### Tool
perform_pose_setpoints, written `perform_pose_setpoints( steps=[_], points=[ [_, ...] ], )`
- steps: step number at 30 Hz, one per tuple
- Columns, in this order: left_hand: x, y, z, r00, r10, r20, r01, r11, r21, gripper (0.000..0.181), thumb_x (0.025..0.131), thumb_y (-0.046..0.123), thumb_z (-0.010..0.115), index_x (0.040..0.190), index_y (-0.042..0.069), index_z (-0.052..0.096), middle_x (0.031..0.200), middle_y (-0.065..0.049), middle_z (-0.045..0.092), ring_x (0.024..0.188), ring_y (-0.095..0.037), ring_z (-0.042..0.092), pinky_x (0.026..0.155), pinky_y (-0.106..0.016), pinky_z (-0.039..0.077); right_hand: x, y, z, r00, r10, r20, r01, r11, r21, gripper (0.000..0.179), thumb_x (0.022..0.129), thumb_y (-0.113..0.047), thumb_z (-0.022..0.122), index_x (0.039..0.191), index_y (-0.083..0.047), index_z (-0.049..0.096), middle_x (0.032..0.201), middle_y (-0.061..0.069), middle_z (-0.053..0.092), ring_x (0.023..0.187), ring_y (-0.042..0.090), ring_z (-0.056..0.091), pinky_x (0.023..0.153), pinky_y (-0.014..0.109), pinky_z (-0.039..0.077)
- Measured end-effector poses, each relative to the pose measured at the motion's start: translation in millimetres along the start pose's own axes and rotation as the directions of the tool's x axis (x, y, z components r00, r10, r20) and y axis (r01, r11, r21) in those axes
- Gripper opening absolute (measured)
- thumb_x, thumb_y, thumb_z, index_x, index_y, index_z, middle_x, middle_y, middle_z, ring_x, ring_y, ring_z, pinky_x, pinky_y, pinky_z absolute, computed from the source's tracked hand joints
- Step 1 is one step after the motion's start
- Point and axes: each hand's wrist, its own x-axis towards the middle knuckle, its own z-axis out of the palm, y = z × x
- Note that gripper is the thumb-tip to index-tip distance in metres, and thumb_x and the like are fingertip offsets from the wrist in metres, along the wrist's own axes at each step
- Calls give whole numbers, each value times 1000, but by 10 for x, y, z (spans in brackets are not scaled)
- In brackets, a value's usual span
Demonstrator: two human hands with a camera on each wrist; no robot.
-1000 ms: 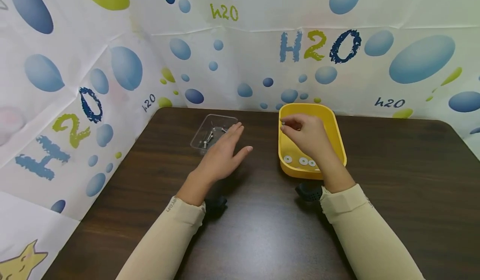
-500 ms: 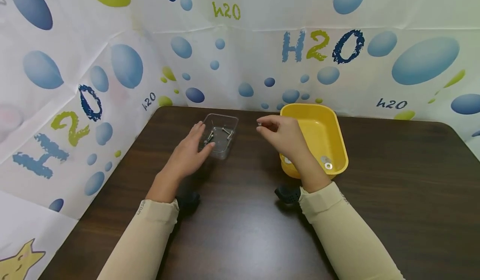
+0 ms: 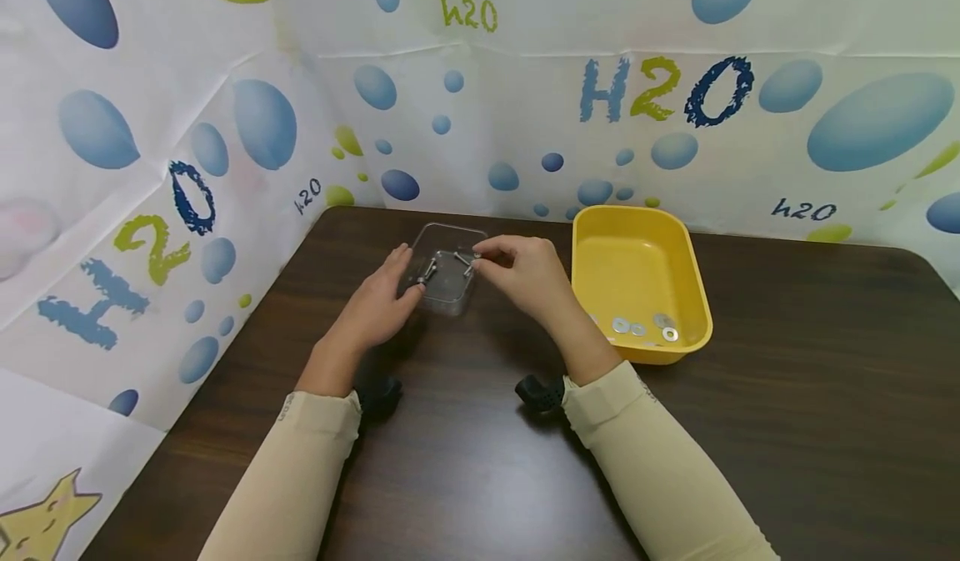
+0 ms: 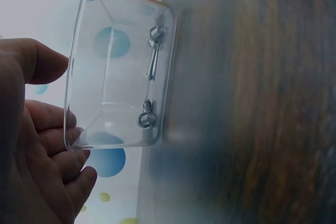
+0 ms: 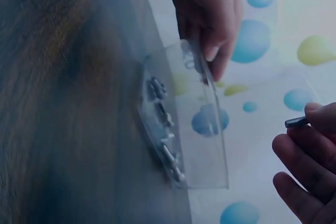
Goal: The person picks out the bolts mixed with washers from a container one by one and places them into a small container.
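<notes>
A small clear plastic box (image 3: 450,305) stands on the table, with several metal bolts (image 4: 154,56) lying on its floor. At its left side is my left hand (image 3: 366,309), thumb by the near corner and relaxed fingers along the wall, touching the rim. Over the box's right edge, my right hand (image 3: 525,277) pinches a small metal bolt (image 5: 296,123) between thumb and forefinger. Its threaded end points out from the fingertips; the rest is hidden by them. The other fingers of that hand are loosely bent.
To the right stands a yellow tray (image 3: 637,248) with several flat washers (image 3: 621,325) near its front end. Behind the dark wooden table (image 3: 810,394) hangs a white printed sheet (image 3: 517,102), which also covers the left side.
My right hand has moved left from above the yellow tray to the clear box, holding the bolt. My left hand has drawn left from over the box to its side.
</notes>
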Motion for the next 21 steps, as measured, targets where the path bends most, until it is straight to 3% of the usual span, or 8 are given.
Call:
perform_pose_setpoints(
  steps=[11, 21],
  points=[
    [18, -12, 16, 1000, -10, -3, 10, 1000, -14, 65, 102, 33, 45, 156, 4, 24, 165, -9, 17, 152, -27, 16, 120, -51, 20, 74, -44, 249, 993, -18, 119, 19, 1000, -4, 19, 91, -15, 70, 108, -8, 76, 100, 3, 75, 87, 13, 69, 81, 27, 58],
    [-2, -13, 14, 999, -31, 13, 31, 999, -17, 65, 103, 32, 44, 157, 5, 22, 165, -10, 16, 151, -29, 20, 120, -52, 22, 77, -71, 444, 964, -15, 266, 32, 998, -61, 20, 92, -14, 68, 110, -10, 76, 100, 1, 75, 86, 11, 67, 78, 26, 56]
  ],
)
